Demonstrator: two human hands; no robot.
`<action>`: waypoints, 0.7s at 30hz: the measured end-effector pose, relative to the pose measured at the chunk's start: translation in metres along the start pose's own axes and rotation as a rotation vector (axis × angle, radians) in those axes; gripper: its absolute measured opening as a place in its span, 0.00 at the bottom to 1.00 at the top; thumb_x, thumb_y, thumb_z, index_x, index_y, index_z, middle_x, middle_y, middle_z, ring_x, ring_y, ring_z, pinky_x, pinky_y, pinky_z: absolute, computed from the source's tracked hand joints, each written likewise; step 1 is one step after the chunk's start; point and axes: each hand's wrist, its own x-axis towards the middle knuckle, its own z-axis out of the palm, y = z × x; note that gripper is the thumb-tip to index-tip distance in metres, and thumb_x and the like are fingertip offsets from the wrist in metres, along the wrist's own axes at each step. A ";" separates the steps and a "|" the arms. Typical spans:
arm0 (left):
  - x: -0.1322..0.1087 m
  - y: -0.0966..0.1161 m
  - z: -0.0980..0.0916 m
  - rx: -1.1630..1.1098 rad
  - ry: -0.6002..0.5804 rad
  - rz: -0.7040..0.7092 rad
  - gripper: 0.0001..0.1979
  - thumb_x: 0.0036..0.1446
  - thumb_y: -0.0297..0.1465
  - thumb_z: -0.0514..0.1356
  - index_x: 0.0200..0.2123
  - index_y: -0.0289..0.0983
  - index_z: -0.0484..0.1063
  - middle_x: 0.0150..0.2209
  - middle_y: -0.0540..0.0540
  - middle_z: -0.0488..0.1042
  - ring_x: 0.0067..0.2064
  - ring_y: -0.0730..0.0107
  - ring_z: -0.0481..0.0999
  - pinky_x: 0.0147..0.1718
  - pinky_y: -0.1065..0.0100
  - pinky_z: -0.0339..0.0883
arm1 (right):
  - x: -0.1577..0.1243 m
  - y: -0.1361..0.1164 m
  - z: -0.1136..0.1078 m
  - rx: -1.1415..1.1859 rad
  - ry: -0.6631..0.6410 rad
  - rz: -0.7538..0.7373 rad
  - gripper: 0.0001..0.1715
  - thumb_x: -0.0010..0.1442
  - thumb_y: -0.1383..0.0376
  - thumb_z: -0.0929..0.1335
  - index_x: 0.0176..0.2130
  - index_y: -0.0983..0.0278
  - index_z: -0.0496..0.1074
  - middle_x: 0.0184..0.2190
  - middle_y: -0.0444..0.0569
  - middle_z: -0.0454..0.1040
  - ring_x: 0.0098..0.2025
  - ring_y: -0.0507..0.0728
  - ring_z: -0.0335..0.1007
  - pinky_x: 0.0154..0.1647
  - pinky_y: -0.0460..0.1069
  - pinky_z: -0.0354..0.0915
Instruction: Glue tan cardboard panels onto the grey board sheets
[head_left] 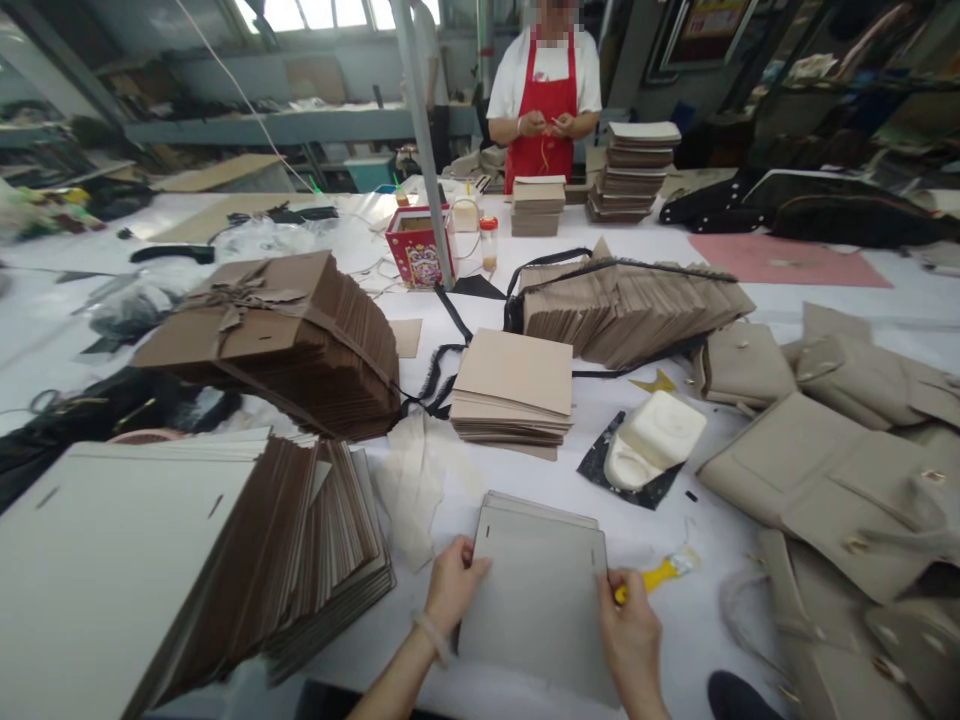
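A stack of thin grey rectangular panels (536, 590), each with small slits near the top corners, lies in front of me. My left hand (454, 588) is closed on the left edge of the top panel, thumb on the upper face. On the opposite side my right hand (631, 635) pinches the right edge. Just beyond my right fingers is a yellow-handled brush (660, 572); its handle end is partly hidden by the hand. Beige panels (514, 370) are piled farther back. A white tub (660, 435) rests on a dark scrap to their right.
Large leaning stacks of panels (112, 540) and a tied brown bundle (277, 320) fill the left. Taupe bag pieces (810, 470) crowd the right. A strapped bundle (630, 300) and a red box (420, 245) stand behind. A person in a red apron (551, 100) stands across the table.
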 end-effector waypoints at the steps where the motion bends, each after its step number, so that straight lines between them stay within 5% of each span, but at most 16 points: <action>1: 0.004 0.001 0.001 0.003 0.012 -0.002 0.08 0.50 0.32 0.62 0.34 0.37 0.70 0.26 0.52 0.73 0.32 0.67 0.74 0.33 0.69 0.62 | 0.004 0.002 0.003 -0.015 -0.004 -0.023 0.27 0.61 0.39 0.58 0.31 0.58 0.62 0.25 0.43 0.69 0.24 0.56 0.67 0.29 0.50 0.60; 8: 0.013 -0.001 0.007 0.100 0.089 0.063 0.14 0.53 0.31 0.60 0.44 0.37 0.67 0.27 0.52 0.71 0.33 0.66 0.74 0.36 0.68 0.62 | 0.017 0.012 0.020 -0.072 -0.031 -0.101 0.27 0.63 0.40 0.54 0.33 0.58 0.60 0.23 0.44 0.68 0.23 0.59 0.68 0.27 0.51 0.59; 16: 0.013 -0.002 0.007 0.084 0.110 0.078 0.15 0.54 0.35 0.58 0.45 0.37 0.66 0.28 0.51 0.71 0.34 0.62 0.75 0.37 0.64 0.65 | 0.022 0.009 0.014 -0.059 -0.074 -0.179 0.25 0.64 0.43 0.56 0.33 0.60 0.64 0.25 0.48 0.72 0.24 0.60 0.71 0.26 0.52 0.65; 21: 0.006 0.005 0.001 0.089 0.234 0.216 0.15 0.55 0.38 0.59 0.44 0.39 0.70 0.40 0.42 0.75 0.44 0.54 0.77 0.45 0.57 0.70 | 0.034 0.007 -0.001 -0.075 0.052 -0.304 0.28 0.63 0.43 0.58 0.41 0.60 0.73 0.28 0.53 0.77 0.23 0.61 0.73 0.23 0.53 0.68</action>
